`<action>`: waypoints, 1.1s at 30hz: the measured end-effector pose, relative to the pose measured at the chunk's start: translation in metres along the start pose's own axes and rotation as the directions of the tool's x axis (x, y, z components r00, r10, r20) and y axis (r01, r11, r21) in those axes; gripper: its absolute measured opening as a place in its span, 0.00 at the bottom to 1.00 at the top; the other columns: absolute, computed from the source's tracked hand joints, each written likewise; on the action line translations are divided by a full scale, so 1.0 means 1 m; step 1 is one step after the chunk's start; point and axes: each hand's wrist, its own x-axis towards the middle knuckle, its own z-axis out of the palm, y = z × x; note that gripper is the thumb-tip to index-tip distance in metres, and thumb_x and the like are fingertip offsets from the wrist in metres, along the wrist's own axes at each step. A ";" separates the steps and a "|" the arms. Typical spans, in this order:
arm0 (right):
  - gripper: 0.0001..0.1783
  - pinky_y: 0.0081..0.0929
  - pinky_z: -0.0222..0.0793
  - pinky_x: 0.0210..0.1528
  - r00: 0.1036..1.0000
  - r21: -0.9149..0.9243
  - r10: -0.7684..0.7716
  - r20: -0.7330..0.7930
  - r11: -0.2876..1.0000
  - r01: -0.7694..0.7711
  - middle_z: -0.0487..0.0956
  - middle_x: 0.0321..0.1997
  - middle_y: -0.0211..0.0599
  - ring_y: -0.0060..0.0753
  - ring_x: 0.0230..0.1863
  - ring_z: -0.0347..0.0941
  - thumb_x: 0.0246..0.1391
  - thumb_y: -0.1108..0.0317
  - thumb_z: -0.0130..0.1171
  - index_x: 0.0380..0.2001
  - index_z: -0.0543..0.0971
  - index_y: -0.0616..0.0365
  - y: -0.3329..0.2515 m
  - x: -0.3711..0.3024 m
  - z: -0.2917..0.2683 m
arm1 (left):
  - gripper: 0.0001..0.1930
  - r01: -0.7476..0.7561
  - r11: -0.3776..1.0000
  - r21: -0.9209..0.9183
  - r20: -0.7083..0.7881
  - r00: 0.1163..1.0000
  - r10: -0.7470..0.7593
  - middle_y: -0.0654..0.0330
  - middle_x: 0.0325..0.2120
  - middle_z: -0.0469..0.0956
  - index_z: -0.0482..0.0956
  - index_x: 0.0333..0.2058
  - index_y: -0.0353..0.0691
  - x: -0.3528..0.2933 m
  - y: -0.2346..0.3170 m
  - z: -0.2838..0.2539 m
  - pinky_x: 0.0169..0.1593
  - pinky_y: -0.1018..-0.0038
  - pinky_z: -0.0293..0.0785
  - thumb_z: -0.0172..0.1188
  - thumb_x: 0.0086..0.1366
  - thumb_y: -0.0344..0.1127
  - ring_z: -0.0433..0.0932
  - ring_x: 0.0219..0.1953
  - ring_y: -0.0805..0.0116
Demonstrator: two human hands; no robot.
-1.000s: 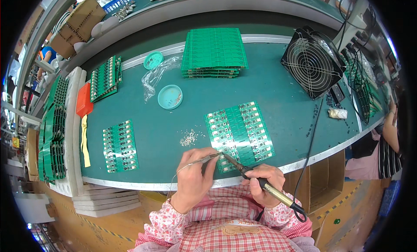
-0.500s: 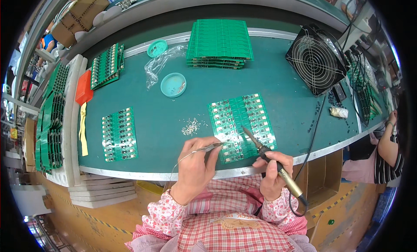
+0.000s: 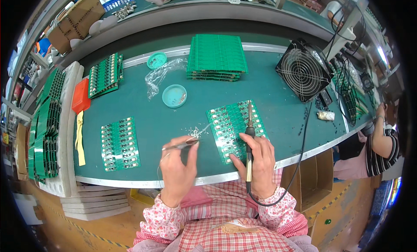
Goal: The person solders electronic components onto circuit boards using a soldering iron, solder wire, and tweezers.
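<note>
My left hand (image 3: 177,173) is closed on a pair of tweezers (image 3: 179,145), whose tips lie just below a little heap of tiny pale components (image 3: 197,132). A thin wire also trails from that hand. In my right hand (image 3: 260,165) is a soldering iron (image 3: 249,158) held nearly upright, its tip pointing away from me over the right part of a green circuit board (image 3: 220,126). My right thumb and fingers are at the board's near edge. White square parts line the board in two columns.
A second populated board (image 3: 120,143) lies at left. Behind are a stack of green boards (image 3: 217,54), two turquoise dishes (image 3: 174,96) (image 3: 157,60) and clear plastic film (image 3: 163,76). A black fan (image 3: 303,71) stands at right, near the iron's cord. More boards (image 3: 45,130) stand at far left.
My left hand and the tweezers have moved left, off the board toward the tiny components. My right hand has swung the iron from a slant to nearly upright. The view has shifted slightly.
</note>
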 end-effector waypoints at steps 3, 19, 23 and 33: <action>0.35 0.45 0.65 0.61 0.999 -0.061 0.026 -0.036 0.998 -0.028 0.77 0.45 0.39 0.41 0.49 0.74 0.44 0.63 0.75 0.58 0.75 0.50 0.000 0.002 0.005 | 0.06 0.068 0.997 0.023 0.024 0.997 -0.069 0.55 0.37 0.81 0.78 0.38 0.32 0.011 -0.005 -0.003 0.43 0.69 0.77 0.65 0.63 0.24 0.82 0.38 0.60; 0.30 0.42 0.68 0.56 0.986 -0.037 0.036 -0.161 0.998 -0.043 0.75 0.41 0.38 0.41 0.45 0.74 0.43 0.66 0.75 0.53 0.80 0.49 0.002 0.000 0.010 | 0.08 0.146 0.981 -0.129 0.066 0.988 -0.138 0.56 0.37 0.82 0.80 0.40 0.37 0.003 -0.007 0.013 0.43 0.67 0.75 0.66 0.62 0.23 0.82 0.37 0.56; 0.30 0.41 0.68 0.54 0.990 -0.010 0.031 -0.137 0.999 -0.032 0.75 0.41 0.39 0.43 0.45 0.73 0.43 0.68 0.75 0.53 0.80 0.49 -0.001 -0.002 0.004 | 0.09 0.184 0.982 -0.028 0.034 0.982 -0.183 0.57 0.38 0.83 0.81 0.41 0.38 -0.003 -0.004 0.002 0.44 0.67 0.74 0.67 0.61 0.24 0.80 0.39 0.58; 0.28 0.42 0.68 0.51 0.995 0.173 0.078 -0.057 0.983 -0.067 0.75 0.42 0.44 0.48 0.46 0.72 0.43 0.72 0.73 0.51 0.79 0.55 0.008 -0.011 -0.004 | 0.09 0.247 0.968 0.038 0.032 0.968 -0.249 0.58 0.37 0.83 0.82 0.39 0.38 -0.008 -0.001 0.002 0.44 0.66 0.73 0.68 0.59 0.23 0.78 0.38 0.57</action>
